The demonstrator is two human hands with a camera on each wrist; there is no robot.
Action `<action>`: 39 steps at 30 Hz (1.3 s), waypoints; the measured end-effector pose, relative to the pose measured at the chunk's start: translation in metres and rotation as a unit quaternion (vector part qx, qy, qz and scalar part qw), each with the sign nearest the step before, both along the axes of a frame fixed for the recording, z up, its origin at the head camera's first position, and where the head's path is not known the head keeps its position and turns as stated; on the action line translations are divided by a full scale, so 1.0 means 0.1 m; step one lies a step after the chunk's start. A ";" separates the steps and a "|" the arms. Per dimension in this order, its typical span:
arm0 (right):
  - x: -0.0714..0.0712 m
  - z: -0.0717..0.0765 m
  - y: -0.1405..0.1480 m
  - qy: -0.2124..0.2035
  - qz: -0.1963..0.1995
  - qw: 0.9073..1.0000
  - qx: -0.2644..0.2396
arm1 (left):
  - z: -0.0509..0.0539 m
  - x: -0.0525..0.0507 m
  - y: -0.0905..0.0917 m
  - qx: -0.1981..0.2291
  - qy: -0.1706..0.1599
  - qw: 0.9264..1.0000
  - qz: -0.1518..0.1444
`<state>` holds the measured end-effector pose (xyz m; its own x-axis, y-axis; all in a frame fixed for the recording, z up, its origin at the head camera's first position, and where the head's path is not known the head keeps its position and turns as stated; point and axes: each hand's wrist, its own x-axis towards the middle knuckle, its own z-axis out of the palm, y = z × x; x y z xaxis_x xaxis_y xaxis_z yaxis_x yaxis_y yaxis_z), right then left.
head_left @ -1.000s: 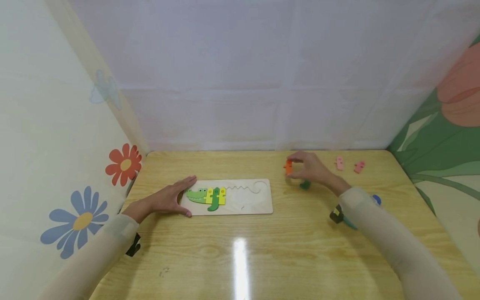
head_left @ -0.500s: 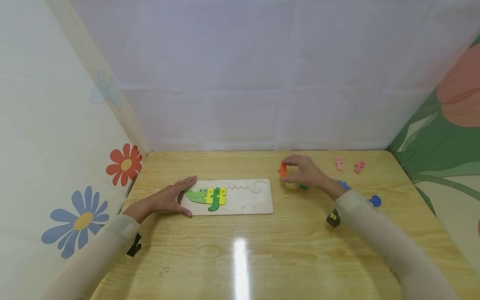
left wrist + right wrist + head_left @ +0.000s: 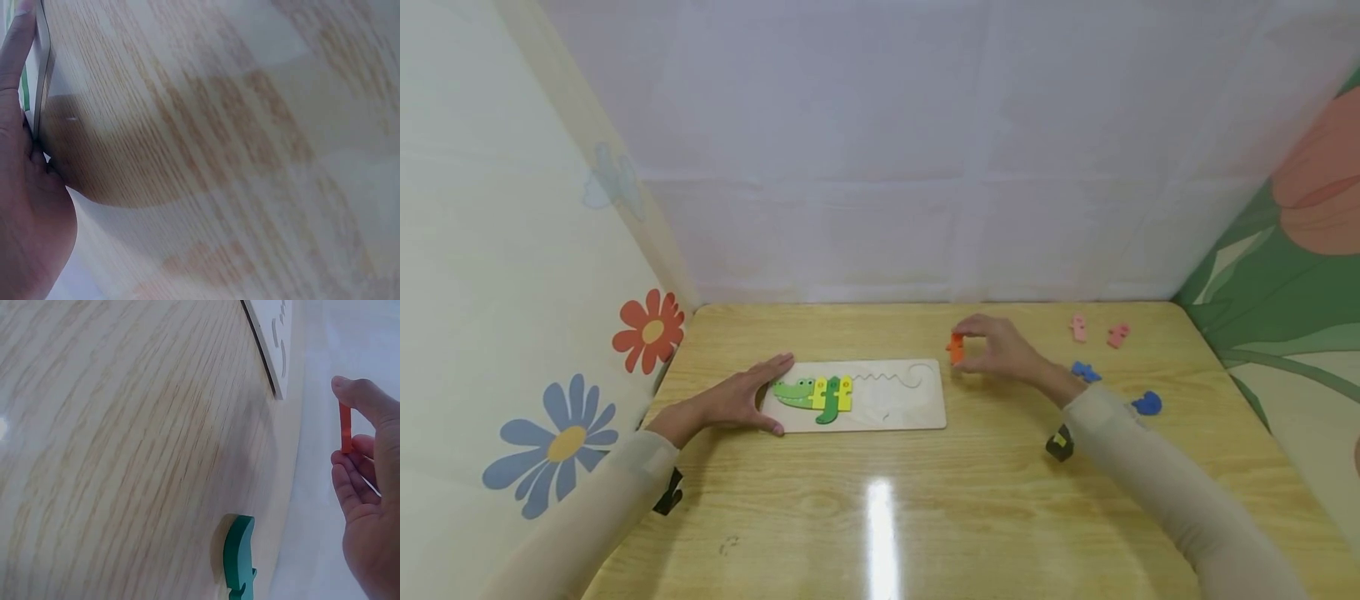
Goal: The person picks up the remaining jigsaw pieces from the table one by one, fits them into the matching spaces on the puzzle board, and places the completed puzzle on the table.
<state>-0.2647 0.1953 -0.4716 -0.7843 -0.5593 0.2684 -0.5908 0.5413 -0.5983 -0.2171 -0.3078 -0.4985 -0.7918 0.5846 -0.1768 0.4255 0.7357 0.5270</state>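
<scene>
A pale wooden puzzle board (image 3: 917, 408) lies on the table. At its left end sit a green crocodile head (image 3: 793, 392), two yellow pieces (image 3: 846, 400) and a green leg piece (image 3: 827, 408). My left hand (image 3: 733, 400) holds that end, thumb on the near edge and fingers on the far one. Off the board's right end, my right hand (image 3: 1000, 350) pinches an orange puzzle piece (image 3: 956, 348) above the table. The right wrist view shows the orange piece on edge between thumb and fingertips. A green piece (image 3: 239, 553) lies below, hidden in the head view.
To the right lie a light pink piece (image 3: 1078, 328), a darker pink piece (image 3: 1117, 336), a blue piece (image 3: 1086, 372) and a curved blue piece (image 3: 1147, 403). A white cloth wall (image 3: 820, 233) rises behind the table (image 3: 790, 517).
My right hand has moved left and slightly nearer with the orange piece, towards the board. Its sleeve has uncovered the blue pieces. The left hand and board have stayed put.
</scene>
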 end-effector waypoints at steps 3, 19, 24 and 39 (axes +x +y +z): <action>0.02 0.00 -0.03 0.018 0.010 1.000 0.004 | 0.00 0.00 0.00 0.001 -0.001 1.000 0.000; 0.10 0.01 -0.20 0.005 0.028 0.999 0.017 | -0.03 -0.01 -0.01 -0.001 0.003 1.000 -0.002; 0.14 0.02 -0.26 -0.015 0.027 0.999 0.023 | -0.03 -0.01 -0.02 0.001 0.003 1.000 -0.001; 0.24 0.02 -0.44 -0.008 0.048 0.999 0.020 | -0.03 -0.02 -0.02 0.003 0.005 1.000 -0.007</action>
